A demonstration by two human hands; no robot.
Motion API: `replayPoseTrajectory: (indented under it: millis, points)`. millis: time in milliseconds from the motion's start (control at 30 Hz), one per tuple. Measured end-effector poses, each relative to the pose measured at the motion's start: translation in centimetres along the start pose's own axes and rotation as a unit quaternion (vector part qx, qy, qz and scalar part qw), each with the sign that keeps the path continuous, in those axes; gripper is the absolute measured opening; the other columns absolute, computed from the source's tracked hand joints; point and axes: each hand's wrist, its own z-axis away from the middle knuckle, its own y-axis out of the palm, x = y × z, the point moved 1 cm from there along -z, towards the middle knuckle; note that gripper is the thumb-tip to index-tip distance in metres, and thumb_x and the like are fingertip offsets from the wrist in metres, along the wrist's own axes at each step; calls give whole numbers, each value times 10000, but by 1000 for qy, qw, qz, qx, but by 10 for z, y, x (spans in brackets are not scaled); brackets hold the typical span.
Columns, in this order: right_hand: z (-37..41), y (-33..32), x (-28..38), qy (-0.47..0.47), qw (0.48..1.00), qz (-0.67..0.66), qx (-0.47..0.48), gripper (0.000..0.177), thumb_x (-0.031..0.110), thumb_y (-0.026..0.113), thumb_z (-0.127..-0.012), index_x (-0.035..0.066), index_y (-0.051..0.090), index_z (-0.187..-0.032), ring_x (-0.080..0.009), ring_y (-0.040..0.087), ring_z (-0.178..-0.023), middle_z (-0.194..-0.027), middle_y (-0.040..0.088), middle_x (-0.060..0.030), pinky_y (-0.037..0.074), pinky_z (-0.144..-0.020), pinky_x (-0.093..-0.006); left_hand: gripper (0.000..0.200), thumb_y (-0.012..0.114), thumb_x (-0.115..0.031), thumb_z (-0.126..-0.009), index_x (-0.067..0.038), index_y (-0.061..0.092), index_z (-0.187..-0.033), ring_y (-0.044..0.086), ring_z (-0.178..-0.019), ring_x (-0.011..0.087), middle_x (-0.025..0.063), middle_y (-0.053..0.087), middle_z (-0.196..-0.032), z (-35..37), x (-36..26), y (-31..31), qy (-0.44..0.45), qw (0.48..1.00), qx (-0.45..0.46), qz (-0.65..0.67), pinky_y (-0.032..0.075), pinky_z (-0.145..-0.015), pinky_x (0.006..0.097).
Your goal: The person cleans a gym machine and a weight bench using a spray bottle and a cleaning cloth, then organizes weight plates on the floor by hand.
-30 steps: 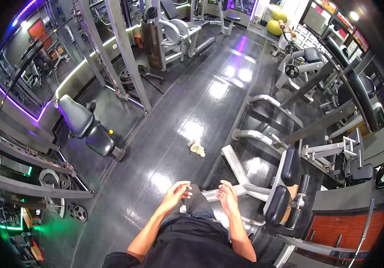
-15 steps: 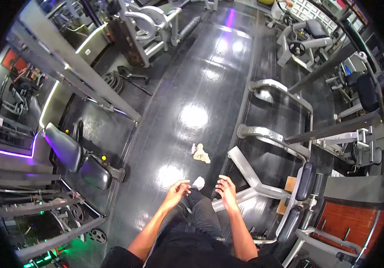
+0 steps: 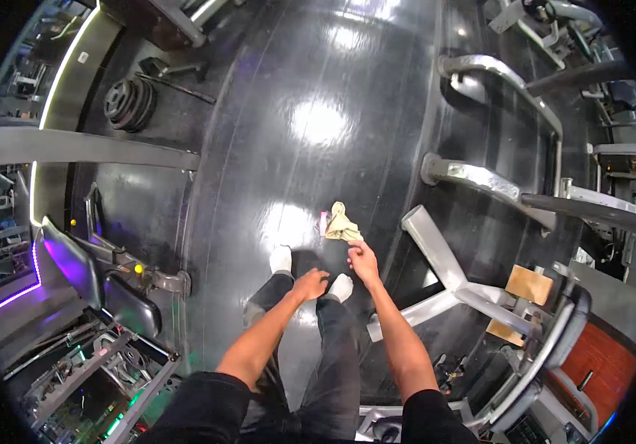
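Note:
A crumpled pale yellow cloth (image 3: 342,223) lies on the dark shiny floor in front of my feet. Touching its left side in view is a small pink-and-white item (image 3: 324,223). My right hand (image 3: 363,263) reaches down with its fingers loosely bent and apart, the index fingertip overlapping the cloth's lower edge. Over my legs, between the two white-covered feet, my left hand (image 3: 310,283) hangs with loosely bent fingers and nothing in it.
Right of the cloth stands a grey Y-shaped machine base (image 3: 451,285) with wooden blocks (image 3: 530,285). Curved metal frames (image 3: 473,176) rise beyond it. To the left are a black padded bench (image 3: 131,303) and a stack of weight plates (image 3: 130,103).
My view has tipped down and moved closer to the cloth. My right hand has come to its lower edge, while my left hand has moved in over my legs. One foot has stepped forward.

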Motion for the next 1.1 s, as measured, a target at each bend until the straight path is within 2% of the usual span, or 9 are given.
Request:
replayPoseTrajectory:
  millis: [67,167,433,600,733,867,933,967,1100]
  points:
    - [-59,8,-40,-150,940,306,0,400,123,604,-817,101,517,-1207,-228,611,-833,-984,585,-84,511,-723,-322,388,521,-221,-834,-122,557,-1208,575,-1008,351,172,520,-1207,-44,21,21,-11,999,3,-37,467,-865,420]
    - [-98,25,-42,-189,855,483,6,569,144,669,-754,150,458,-1283,-309,560,-1025,-1138,528,-131,477,-853,-389,423,527,-228,-828,-165,529,-1247,555,-1037,378,181,431,-1293,-99,42,46,-31,998,20,-44,457,-895,438]
    - [-191,51,-60,-292,811,501,75,813,244,770,-634,198,391,-1352,-363,460,-1151,-1270,438,-148,420,-948,-419,498,506,-269,-847,-90,461,-1309,499,-1156,350,200,284,-1436,-220,84,93,19,996,39,-81,391,-988,440]
    - [-200,68,-71,-355,821,438,85,444,254,721,-693,137,591,-1102,-309,497,-1024,-1103,543,-104,409,-897,-400,482,436,-282,-890,-21,444,-1295,476,-1184,337,197,449,-1328,-240,103,106,141,982,-84,-89,338,-1029,424]
    - [-189,76,-69,-368,867,334,47,250,210,695,-718,78,639,-923,-324,509,-937,-947,592,-116,409,-852,-416,328,575,-244,-807,-42,585,-1065,626,-905,353,232,637,-938,-238,113,97,71,951,-253,162,498,-729,449]
    - [-150,81,-48,-364,878,308,38,257,171,686,-716,61,608,-935,-340,507,-951,-946,591,-129,399,-862,-417,274,628,-250,-778,-5,632,-898,645,-816,354,230,636,-830,-171,86,62,39,952,-262,150,507,-668,420]
    - [-122,82,-36,-327,892,310,35,333,138,681,-712,54,579,-1018,-341,512,-968,-960,588,-142,390,-884,-419,256,674,-229,-746,22,630,-767,665,-692,306,211,629,-744,-125,59,41,-70,942,-252,211,502,-600,386]
    - [-110,80,-34,-320,896,304,37,437,131,677,-724,40,522,-1122,-328,522,-972,-1003,592,-137,390,-894,-416,213,710,-190,-740,10,642,-765,627,-705,132,146,654,-711,-101,46,30,-112,936,-207,263,490,-646,346]
    - [-32,79,1,-315,930,188,5,591,154,679,-764,25,389,-1262,-301,518,-1024,-1070,594,-134,394,-905,-404,316,742,-199,-741,2,613,-947,598,-842,124,68,644,-907,-33,33,34,-155,890,-200,379,493,-660,325]
